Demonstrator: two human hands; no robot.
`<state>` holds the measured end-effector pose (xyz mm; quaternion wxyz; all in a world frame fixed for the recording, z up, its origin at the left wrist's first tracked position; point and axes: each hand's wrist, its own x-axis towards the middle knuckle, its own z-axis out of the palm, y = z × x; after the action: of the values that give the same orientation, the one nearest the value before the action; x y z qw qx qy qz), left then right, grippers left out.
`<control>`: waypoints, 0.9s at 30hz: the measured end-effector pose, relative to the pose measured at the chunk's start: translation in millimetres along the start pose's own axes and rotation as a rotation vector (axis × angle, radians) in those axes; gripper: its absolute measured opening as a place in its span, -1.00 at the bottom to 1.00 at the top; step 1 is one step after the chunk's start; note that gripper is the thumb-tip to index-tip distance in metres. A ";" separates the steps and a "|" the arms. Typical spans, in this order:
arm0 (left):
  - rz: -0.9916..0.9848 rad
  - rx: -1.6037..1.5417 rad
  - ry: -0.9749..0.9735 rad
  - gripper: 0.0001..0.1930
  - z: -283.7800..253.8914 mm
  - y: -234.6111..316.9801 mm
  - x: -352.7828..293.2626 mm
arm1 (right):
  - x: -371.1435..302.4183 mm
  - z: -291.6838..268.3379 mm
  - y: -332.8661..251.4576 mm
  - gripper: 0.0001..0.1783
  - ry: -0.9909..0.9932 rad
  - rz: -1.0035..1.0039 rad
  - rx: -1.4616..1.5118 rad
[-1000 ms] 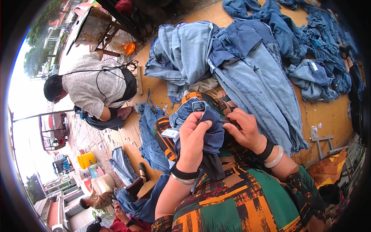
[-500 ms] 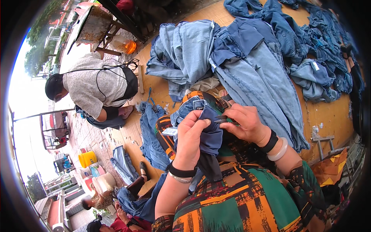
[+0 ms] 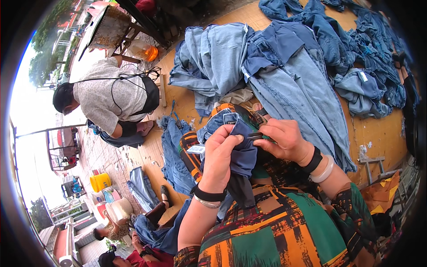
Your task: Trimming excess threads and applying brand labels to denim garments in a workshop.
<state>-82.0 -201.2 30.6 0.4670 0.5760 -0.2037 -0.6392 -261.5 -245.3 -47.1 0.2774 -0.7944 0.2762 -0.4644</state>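
My left hand pinches the edge of a denim garment between thumb and fingers above my lap. Dark blue lining cloth is folded under the thumb, and a white label hangs from the garment beside that hand. Small dark thread snips are gripped in my right hand, their tips at the lining just right of my left thumb. Any thread at the tips is too small to make out.
Light blue jeans lie spread ahead, with more denim heaped at the far right. A person in a patterned shirt bends over cloth at the left. Jeans lie beside my leg; a yellow bucket stands farther left.
The blades of the snips look closer together than before. My right hand has shifted very slightly; my left hand keeps its pinch on the garment.
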 end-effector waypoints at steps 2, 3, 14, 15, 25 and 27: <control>0.003 -0.008 0.002 -0.85 0.1 -0.4 0.1 | -0.2 -0.7 -0.4 -0.70 0.003 -0.005 -0.006; -0.003 -0.003 -0.001 -0.85 -0.3 -0.9 0.5 | -1.8 -0.4 -0.1 -0.71 0.000 -0.009 -0.012; 0.008 0.003 -0.035 -0.85 -1.9 -1.8 -1.5 | -8.4 2.8 -16.6 -0.81 0.252 0.603 0.448; 0.012 -0.006 -0.045 -0.85 -2.4 -1.6 -2.6 | -7.9 2.3 -19.8 -0.81 0.253 0.601 0.445; 0.530 0.778 0.180 -0.78 3.3 -27.2 -21.0 | 3.8 -3.4 -47.3 -0.75 0.135 0.916 0.799; 0.698 0.951 0.239 -0.76 6.5 -30.9 -23.8 | 7.2 -2.8 -52.6 -0.74 0.112 0.926 0.795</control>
<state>-101.6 -168.3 20.6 0.3601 0.6886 -0.5904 -0.2179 -251.5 -214.4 -5.0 0.7106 -0.4021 0.4126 -0.4039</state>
